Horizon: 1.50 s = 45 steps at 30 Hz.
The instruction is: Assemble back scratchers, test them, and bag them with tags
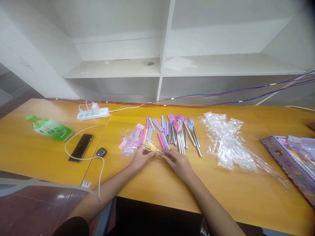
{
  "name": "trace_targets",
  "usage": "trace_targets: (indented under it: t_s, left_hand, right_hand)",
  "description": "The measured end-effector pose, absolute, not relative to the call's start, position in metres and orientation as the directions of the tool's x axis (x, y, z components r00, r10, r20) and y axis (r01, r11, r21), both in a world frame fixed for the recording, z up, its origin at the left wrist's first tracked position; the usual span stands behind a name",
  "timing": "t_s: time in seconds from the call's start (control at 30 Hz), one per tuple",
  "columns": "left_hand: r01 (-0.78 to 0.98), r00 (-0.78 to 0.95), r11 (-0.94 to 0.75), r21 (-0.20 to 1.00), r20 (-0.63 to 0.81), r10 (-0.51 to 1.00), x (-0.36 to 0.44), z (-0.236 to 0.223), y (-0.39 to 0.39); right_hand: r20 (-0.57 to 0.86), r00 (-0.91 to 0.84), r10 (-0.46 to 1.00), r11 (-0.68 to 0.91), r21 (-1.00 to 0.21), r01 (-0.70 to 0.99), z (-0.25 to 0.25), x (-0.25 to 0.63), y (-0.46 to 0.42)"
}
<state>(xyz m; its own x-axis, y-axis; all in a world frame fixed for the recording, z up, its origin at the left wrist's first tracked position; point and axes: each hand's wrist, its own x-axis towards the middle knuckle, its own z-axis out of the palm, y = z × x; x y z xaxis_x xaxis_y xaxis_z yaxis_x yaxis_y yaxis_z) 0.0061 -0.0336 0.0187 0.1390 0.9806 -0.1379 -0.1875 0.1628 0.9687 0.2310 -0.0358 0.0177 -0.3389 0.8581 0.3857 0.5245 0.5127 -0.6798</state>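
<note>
A yellow hand-shaped back scratcher (152, 148) lies between my hands above the table's front part. My right hand (179, 162) is closed around its metal rod. Clear film, apparently a plastic bag (145, 145), shows around the yellow head, and my left hand (140, 159) is closed at it; its fingertips are partly hidden. Just beyond my right hand is a pile of back scratchers (180, 131) with pink, blue and purple heads. Coloured tubes (158, 125) lie loose to its left. Small printed cards (134, 139) are scattered beyond my left hand.
Clear plastic bags (228, 141) are heaped on the right, near a purple printed box (290, 160). On the left are a green bottle (50, 127), a phone (81, 147), a black earbud case (101, 152), a power strip (92, 113) and a trailing white cable (102, 170). Shelving (161, 65) stands behind.
</note>
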Motion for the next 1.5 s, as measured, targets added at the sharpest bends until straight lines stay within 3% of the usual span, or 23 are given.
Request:
trace_targets:
  t_s: [0.17,0.33,0.67,1.0,1.3,1.5]
  left_hand:
    - [-0.292,-0.076,0.130,0.947,-0.158,0.984,-0.007,0.017,-0.022]
    - [-0.365,-0.175,0.064,0.929,-0.136,0.975,-0.027,0.028,-0.011]
    - [-0.347,-0.124,0.116,0.931,-0.169,0.978,-0.026,0.030,-0.010]
    - [-0.299,0.144,0.286,0.910,-0.254,0.957,0.000,0.012,-0.027]
    - [-0.449,0.013,0.223,0.865,-0.243,0.970,-0.005,0.024,-0.023]
    - [-0.417,0.038,0.239,0.877,-0.247,0.968,-0.002,0.021,-0.026]
  right_hand:
    - [0.197,-0.339,0.920,0.378,-0.676,0.632,0.015,0.241,-0.031]
    - [0.148,-0.323,0.935,0.332,-0.688,0.645,0.017,0.245,-0.028]
    - [0.368,-0.330,0.869,0.494,-0.664,0.561,0.017,0.243,-0.029]
    - [0.416,-0.373,0.830,0.552,-0.708,0.440,0.012,0.235,-0.033]
    - [0.389,-0.300,0.871,0.467,-0.847,0.256,0.032,0.233,-0.037]
    - [0.380,-0.287,0.879,0.444,-0.873,0.203,0.034,0.231,-0.039]
